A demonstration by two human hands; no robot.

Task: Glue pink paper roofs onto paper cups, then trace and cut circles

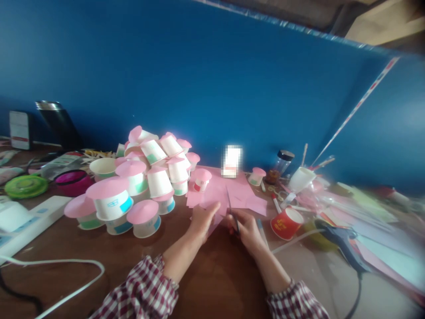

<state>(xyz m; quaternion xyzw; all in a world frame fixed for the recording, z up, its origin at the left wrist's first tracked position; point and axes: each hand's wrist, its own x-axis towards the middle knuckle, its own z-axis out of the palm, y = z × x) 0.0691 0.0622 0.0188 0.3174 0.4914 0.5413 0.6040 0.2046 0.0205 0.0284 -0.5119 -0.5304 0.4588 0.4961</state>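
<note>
My left hand [203, 223] is closed on a piece of pink paper [217, 218], its thumb lying along the top. In my right hand [245, 227] is a pair of scissors [229, 201], the blades pointing away from me and up against the pink paper. More pink sheets [239, 188] lie flat just beyond both hands. On these sheets stands a small paper cup with a pink cone roof [201, 180]. To the left, several white paper cups with pink paper tops [161, 181] are heaped up.
A red paper cup [286, 223] and a glue gun [347, 243] with a cord are on the right. Behind them stand a dark-lidded jar [280, 166] and a white cup [301, 179]. A power strip [40, 221] lies at left. A lit, blurred phone [231, 161] leans against the blue wall.
</note>
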